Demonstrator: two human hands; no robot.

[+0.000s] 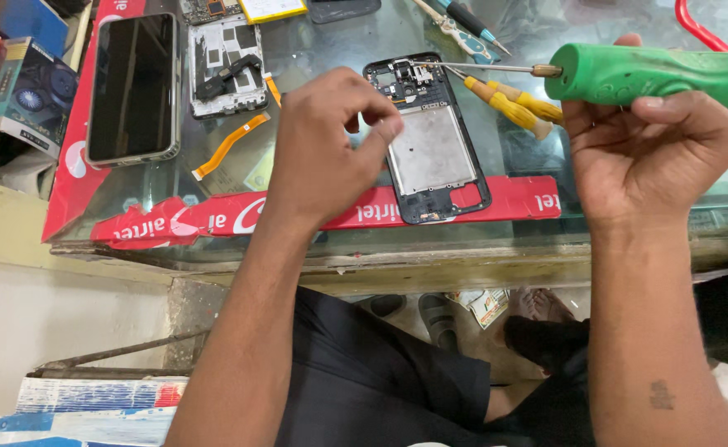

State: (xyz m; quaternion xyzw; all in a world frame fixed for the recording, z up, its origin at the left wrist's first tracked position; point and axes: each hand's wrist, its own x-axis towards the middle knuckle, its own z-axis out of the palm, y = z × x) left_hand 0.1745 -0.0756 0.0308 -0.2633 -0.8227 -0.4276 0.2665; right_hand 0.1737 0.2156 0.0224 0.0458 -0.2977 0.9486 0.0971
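Note:
An opened phone body (pixel 430 149) with a black frame and a bare metal plate lies on the glass counter (pixel 323 58). My left hand (pixel 327 145) hovers over its left edge, fingertips pinched together near the frame; I cannot tell whether anything small is between them. My right hand (pixel 649 153) grips a green-handled screwdriver (pixel 653 73). Its thin shaft runs left and its tip rests at the top part of the phone body, near the camera area.
A phone (pixel 132 87) lies screen up at the left, next to a second stripped phone frame (pixel 227 62) and an orange flex cable (pixel 230 145). Yellow-handled screwdrivers (pixel 513 103) lie right of the open phone. Boxes (pixel 25 91) sit far left. Red tape (pixel 215 217) lines the counter edge.

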